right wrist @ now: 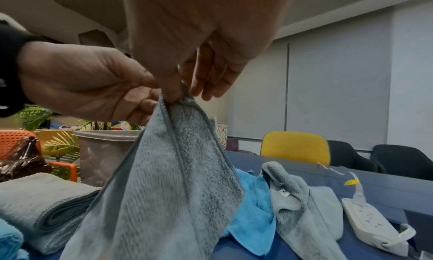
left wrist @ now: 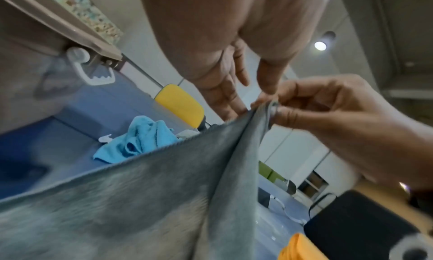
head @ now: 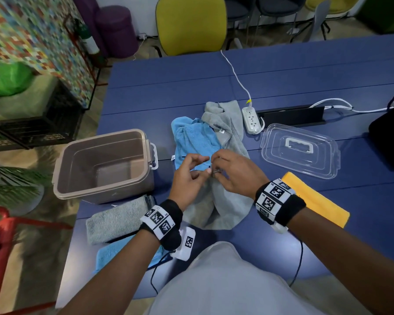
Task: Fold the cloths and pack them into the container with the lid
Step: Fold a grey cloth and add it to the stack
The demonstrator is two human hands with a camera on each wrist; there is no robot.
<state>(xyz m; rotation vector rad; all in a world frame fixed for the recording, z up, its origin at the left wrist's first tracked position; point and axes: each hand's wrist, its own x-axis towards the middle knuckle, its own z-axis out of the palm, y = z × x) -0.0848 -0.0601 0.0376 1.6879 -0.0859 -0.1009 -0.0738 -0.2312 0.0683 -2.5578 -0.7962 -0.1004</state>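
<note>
Two hands meet over the middle of the blue table [head: 282, 71], both pinching the top corner of a grey cloth [head: 223, 208] that hangs down from the fingers. The left hand [head: 189, 176] holds the hem between thumb and fingertips; the right hand [head: 234, 173] pinches the same corner just beside it, its other fingers loosely curled. Behind the lifted cloth lie a crumpled blue cloth [head: 191, 137] and another crumpled grey cloth [head: 228, 123], touching each other. To the left stands the brown container [head: 105, 164], open, with a white latch on its right wall. Its clear lid [head: 303, 151] lies flat to the right of the cloths. Near the left edge sit a folded grey cloth [head: 116, 219] and, nearer still, a folded blue cloth [head: 114, 253]. A folded yellow cloth [head: 316, 198] lies at the right, just near of the lid. A white power strip [head: 251, 120] rests beyond the crumpled grey cloth.
</note>
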